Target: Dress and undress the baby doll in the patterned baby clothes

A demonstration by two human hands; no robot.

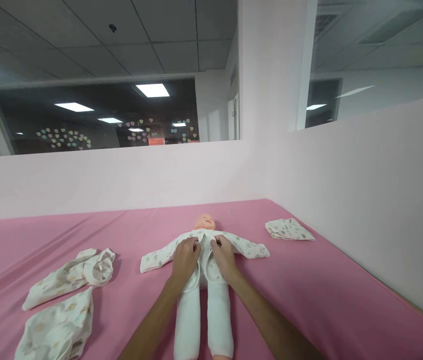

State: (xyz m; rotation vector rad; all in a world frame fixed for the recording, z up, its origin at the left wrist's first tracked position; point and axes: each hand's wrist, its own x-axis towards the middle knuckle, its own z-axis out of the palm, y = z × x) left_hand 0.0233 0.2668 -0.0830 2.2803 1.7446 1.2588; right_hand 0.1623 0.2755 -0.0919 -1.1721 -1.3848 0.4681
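A baby doll (204,221) lies on its back on the pink sheet, head toward the wall. It wears a white printed baby shirt (251,247) with both sleeves spread out sideways. White leggings (187,320) cover its legs. On the chest, my left hand (186,257) pinches one front edge of the shirt. Opposite it, my right hand (225,256) has fingers closed on the other front edge. The two shirt panels lie slightly apart, with white fabric showing between them.
Crumpled printed baby clothes (70,275) lie at left, with another printed garment (57,327) nearer me. A folded printed cloth (289,229) rests at right near the wall. White walls (121,180) with windows border the pink-covered surface (128,310) behind and at right.
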